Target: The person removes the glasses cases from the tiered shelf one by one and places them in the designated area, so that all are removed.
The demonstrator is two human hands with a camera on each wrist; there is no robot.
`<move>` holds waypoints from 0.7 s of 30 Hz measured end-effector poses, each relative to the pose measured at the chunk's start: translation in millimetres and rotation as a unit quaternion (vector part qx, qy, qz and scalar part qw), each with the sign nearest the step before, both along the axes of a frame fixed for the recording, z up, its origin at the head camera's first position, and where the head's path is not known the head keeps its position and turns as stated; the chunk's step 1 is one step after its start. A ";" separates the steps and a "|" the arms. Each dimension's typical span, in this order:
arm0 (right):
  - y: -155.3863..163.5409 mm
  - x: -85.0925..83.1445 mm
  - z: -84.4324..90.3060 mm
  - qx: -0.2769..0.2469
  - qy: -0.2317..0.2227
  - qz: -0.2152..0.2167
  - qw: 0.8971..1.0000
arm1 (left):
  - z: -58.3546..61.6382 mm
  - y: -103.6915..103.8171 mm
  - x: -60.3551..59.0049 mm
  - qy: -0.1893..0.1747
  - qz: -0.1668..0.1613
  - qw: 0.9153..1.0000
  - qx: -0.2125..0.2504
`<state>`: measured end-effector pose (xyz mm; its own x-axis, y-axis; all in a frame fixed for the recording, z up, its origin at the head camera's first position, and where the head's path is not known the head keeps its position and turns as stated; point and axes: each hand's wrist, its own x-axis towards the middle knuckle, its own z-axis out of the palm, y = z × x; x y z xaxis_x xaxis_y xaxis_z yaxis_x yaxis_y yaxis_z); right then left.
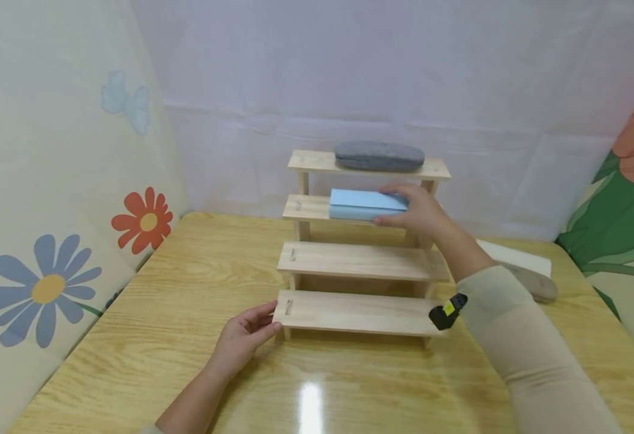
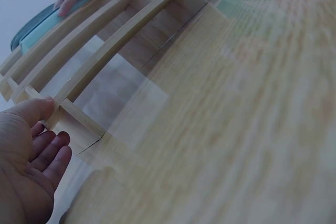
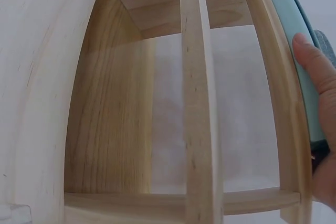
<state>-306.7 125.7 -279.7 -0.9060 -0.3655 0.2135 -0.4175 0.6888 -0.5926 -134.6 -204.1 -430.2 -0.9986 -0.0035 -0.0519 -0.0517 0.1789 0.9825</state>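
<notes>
A stepped wooden display rack [image 1: 360,313] stands on the table, with several tiers rising toward the back. My right hand [image 1: 417,208] grips the right end of a light blue glasses case [image 1: 357,205], thumb in front and fingers over the top. The case lies on the second tier from the top; its teal-looking side [image 3: 299,51] shows in the right wrist view. On the top tier rests a grey fabric glasses case [image 1: 379,155]. My left hand [image 1: 246,337] pinches the left end of the lowest tier, its thumb at the front corner.
Right of the rack, partly behind my right forearm, a white case [image 1: 517,256] and a taupe case [image 1: 539,286] lie on the wood-grain table [image 1: 213,271]. A pale cloth backdrop [image 1: 349,72] hangs behind, and flower-printed panels [image 1: 50,181] flank the table. A small black-and-yellow device [image 1: 448,311] is at my right sleeve.
</notes>
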 end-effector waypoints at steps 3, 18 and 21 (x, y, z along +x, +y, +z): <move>0.8 0.4 -0.3 0.003 0.001 -0.003 1.000 | 0.2 0.5 0.4 0.002 -0.001 1.000 0.001; 13.1 7.8 -1.5 0.005 -0.006 -0.023 1.000 | 0.6 0.7 0.1 0.002 0.000 1.000 -0.004; 17.2 8.9 -1.7 0.005 -0.002 -0.024 1.000 | 0.4 0.0 0.2 0.002 -0.001 1.000 -0.003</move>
<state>-297.8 142.9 -281.5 -0.9233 -0.3231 0.2074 -0.3817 0.7138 -0.5872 -134.5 -204.1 -429.8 -0.9989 -0.0017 -0.0476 -0.0471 0.1856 0.9815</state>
